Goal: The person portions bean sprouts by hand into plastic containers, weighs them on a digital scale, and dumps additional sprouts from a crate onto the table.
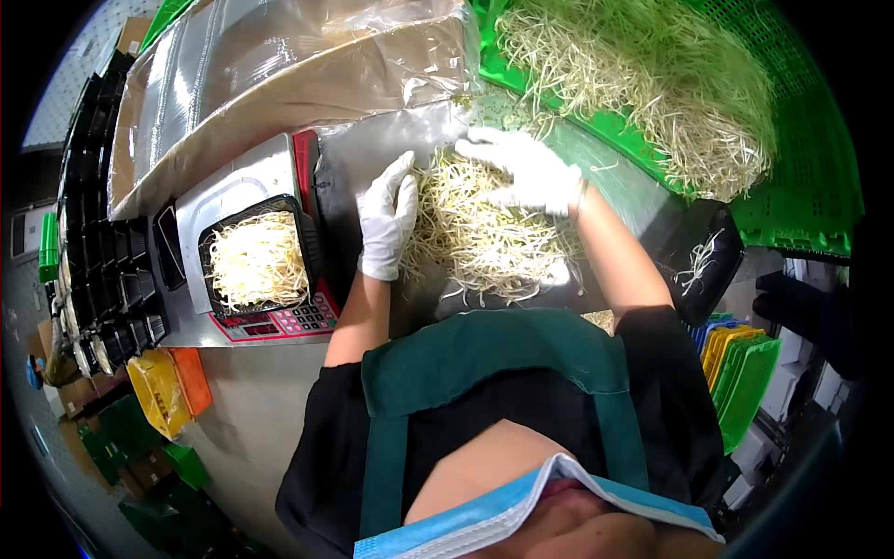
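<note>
White gloves cover both my hands. A loose pile of bean sprouts (494,244) lies on the metal table (346,149) in front of me. My left hand (388,219) touches the pile's left edge, thumb and fingers apart. Over the pile's upper right part is my right hand (529,172), its fingers spread and pointing left. To the left, a black tray (305,244) filled with sprouts rests on a scale (279,321) with a red keypad panel.
A green crate (643,154) heaped with sprouts stands at the upper right. Clear plastic lines a large box (279,70) at the upper left. Stacked black trays (102,224) stand at far left. A black object (712,265) with a few sprouts lies right.
</note>
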A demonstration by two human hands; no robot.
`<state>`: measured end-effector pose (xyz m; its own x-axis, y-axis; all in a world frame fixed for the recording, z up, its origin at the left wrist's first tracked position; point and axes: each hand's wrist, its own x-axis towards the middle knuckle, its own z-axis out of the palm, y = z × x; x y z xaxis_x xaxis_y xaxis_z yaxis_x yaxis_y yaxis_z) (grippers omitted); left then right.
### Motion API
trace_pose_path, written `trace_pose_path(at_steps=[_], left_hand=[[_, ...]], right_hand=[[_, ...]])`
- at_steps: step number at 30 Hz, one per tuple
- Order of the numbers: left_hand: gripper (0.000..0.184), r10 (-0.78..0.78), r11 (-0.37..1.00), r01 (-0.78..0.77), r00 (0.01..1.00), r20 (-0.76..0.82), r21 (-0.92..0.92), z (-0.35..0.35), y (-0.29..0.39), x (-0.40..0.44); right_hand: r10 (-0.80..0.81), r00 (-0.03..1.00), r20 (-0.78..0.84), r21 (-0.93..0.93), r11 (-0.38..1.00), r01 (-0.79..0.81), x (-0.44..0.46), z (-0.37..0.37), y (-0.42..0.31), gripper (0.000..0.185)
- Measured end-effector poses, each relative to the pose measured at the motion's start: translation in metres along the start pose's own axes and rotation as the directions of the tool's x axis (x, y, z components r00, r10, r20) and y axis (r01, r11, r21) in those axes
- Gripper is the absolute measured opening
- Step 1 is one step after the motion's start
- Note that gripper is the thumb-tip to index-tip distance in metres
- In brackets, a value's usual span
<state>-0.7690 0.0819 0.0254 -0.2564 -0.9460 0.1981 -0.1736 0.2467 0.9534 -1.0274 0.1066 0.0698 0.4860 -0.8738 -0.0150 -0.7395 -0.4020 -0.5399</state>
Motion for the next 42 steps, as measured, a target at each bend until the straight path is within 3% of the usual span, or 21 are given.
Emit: trace_pose_path(at_steps=[5, 6, 9, 11, 14, 16, 17, 19, 20, 22, 23, 25, 26, 27, 29, 32, 33, 35, 37, 40, 42], left_hand=[[0.026, -0.01, 0.995, 0.018, 0.997, 0.076, -0.1, 0.024, 0.013, 0.0], [0.026, 0.061, 0.998, -0.062, 0.996, 0.065, 0.021, 0.02, 0.012, 0.001], [0.028, 0.016, 1.0, -0.016, 1.0, 0.0, -0.012, 0.002, -0.003, 0.003], [0.03, 0.139, 0.984, -0.133, 0.989, -0.046, 0.116, -0.002, -0.02, 0.01], [0.052, 0.121, 0.871, -0.171, 0.983, 0.137, 0.46, 0.029, 0.002, 0.049], [0.071, -0.105, 0.715, -0.077, 0.971, 0.215, 0.695, 0.059, -0.003, 0.074], [0.071, -0.103, 0.716, -0.078, 0.971, 0.215, 0.694, 0.069, -0.001, 0.078], [0.053, -0.084, 0.767, -0.293, 0.836, 0.543, 0.571, 0.082, 0.009, 0.086], [0.053, -0.08, 0.768, -0.296, 0.835, 0.545, 0.567, 0.082, 0.01, 0.083], [0.033, 0.14, 0.964, -0.263, 0.611, 0.779, 0.033, 0.07, 0.012, 0.063], [0.02, 0.164, 0.931, -0.349, 0.66, 0.734, 0.106, 0.067, 0.032, 0.049], [0.021, -0.024, 0.964, -0.166, 0.723, 0.69, 0.207, 0.049, 0.077, 0.024], [0.019, 0.041, 0.936, -0.274, 0.711, 0.702, 0.222, 0.044, 0.08, 0.014], [0.019, 0.104, 0.895, -0.378, 0.692, 0.715, 0.236, 0.039, 0.083, 0.008], [0.02, 0.213, 0.851, -0.486, 0.664, 0.716, 0.197, 0.036, 0.069, -0.008], [0.021, 0.329, 0.9, -0.427, 0.8, 0.502, 0.09, 0.025, 0.068, -0.017], [0.02, -0.122, 0.967, 0.188, 0.934, 0.335, -0.174, 0.023, 0.07, -0.026], [0.023, 0.168, 0.975, -0.197, 0.958, 0.234, 0.106, 0.016, 0.047, -0.013], [0.039, 0.342, 0.883, -0.412, 0.893, 0.293, 0.226, 0.027, 0.045, 0.009], [0.052, 0.374, 0.835, -0.471, 0.865, 0.334, 0.284, 0.081, 0.05, 0.035], [0.068, 0.042, 0.781, -0.376, 0.829, 0.558, 0.499, 0.115, 0.052, 0.047]], right_hand=[[0.355, 0.915, -0.193, -0.175, 0.905, -0.388, 0.041, 0.004, 0.044, 0.07], [0.318, 0.883, -0.346, -0.028, 0.937, -0.348, 0.033, 0.027, 0.067, 0.065], [0.344, 0.939, -0.014, 0.229, 0.915, -0.332, -0.022, 0.022, 0.031, 0.057], [0.295, 0.94, -0.172, 0.543, 0.825, -0.159, -0.054, 0.04, 0.005, 0.044], [0.394, 0.775, -0.494, 0.365, 0.903, -0.226, -0.081, 0.016, 0.015, 0.043], [0.504, 0.571, -0.648, 0.323, 0.861, -0.393, -0.094, 0.029, 0.05, 0.043], [0.463, 0.521, -0.717, 0.214, 0.857, -0.468, -0.098, 0.04, 0.068, 0.042], [0.377, 0.716, -0.587, 0.046, 0.899, -0.436, -0.088, 0.037, 0.047, 0.041], [0.387, 0.744, -0.545, 0.206, 0.922, -0.328, -0.079, 0.041, 0.028, 0.042], [0.405, 0.714, -0.571, 0.445, 0.884, -0.145, -0.07, 0.055, 0.003, 0.049], [0.407, 0.709, -0.577, 0.445, 0.884, -0.145, -0.067, 0.042, 0.003, 0.049], [0.78, 0.5, -0.377, 0.356, 0.62, -0.699, -0.06, 0.007, 0.01, 0.057], [0.719, 0.477, -0.505, 0.175, 0.626, -0.76, -0.053, 0.015, 0.035, 0.063], [0.807, 0.465, -0.364, 0.05, 0.515, -0.856, -0.039, -0.002, 0.035, 0.065], [0.842, 0.4, -0.361, 0.064, 0.45, -0.891, -0.011, -0.003, 0.04, 0.061], [0.775, 0.506, -0.379, 0.098, 0.577, -0.811, -0.005, 0.016, 0.051, 0.054], [0.634, 0.745, -0.209, 0.08, 0.77, -0.633, -0.031, 0.021, 0.024, 0.049], [0.653, 0.751, -0.098, 0.165, 0.755, -0.635, -0.064, 0.004, -0.028, 0.047], [0.625, 0.732, -0.273, 0.225, 0.781, -0.583, -0.103, -0.01, -0.052, 0.04], [0.277, 0.677, -0.682, -0.164, 0.844, -0.51, -0.166, -0.023, -0.058, 0.037], [0.252, 0.552, -0.795, -0.171, 0.78, -0.602, -0.197, -0.038, -0.068, 0.042]])
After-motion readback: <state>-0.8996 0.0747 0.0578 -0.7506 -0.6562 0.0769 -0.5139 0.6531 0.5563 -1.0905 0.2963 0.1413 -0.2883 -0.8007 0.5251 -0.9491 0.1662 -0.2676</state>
